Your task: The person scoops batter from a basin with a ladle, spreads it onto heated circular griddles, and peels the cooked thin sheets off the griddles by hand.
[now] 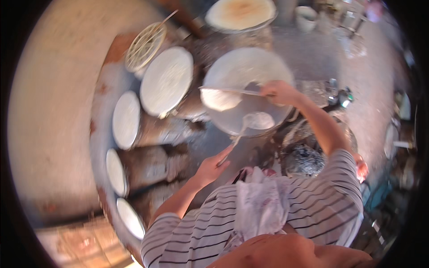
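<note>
A large round metal pan (248,63) sits in front of me, its surface pale and partly coated. My right hand (278,93) grips a thin rod-like handle (231,89) that lies level above the pan. Below the rod's left end is a white rounded piece (221,99); blur hides whether it is a sheet of food or part of the tool. My left hand (211,168) holds a long-handled ladle or skimmer (258,120) by its shaft. The ladle's round head is over the pan's near part.
Several white round pans (126,120) stand on brick-like stoves along the left. A wicker tray (145,47) with a stick leans behind them. Another pan with a browned middle (241,11) is at the far side. A bucket (306,19) stands back right; a dark charred heap (305,160) is near my right elbow.
</note>
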Demonstrator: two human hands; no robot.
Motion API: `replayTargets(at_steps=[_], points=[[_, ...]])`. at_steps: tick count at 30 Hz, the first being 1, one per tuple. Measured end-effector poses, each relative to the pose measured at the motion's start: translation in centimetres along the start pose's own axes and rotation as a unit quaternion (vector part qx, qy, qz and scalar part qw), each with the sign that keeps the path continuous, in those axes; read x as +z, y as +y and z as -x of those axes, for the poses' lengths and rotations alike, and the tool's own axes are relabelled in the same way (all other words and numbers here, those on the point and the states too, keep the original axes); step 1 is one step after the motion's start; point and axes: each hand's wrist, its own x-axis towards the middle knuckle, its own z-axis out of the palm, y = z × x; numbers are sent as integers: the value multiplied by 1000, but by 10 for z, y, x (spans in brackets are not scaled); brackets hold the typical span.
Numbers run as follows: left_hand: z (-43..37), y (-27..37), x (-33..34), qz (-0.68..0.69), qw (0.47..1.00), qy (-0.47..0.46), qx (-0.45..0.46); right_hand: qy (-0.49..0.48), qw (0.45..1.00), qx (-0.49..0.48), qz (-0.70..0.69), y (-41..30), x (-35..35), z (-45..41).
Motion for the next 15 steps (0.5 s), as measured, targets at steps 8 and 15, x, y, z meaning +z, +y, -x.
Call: replayTargets(at_steps=[8, 15], points=[[6, -4, -2, 1, 998, -25, -62, -56, 989, 82, -110, 18, -5, -18], [11, -16, -14, 325, 902, 222, -179, -49, 984, 143, -92, 14, -44, 69]])
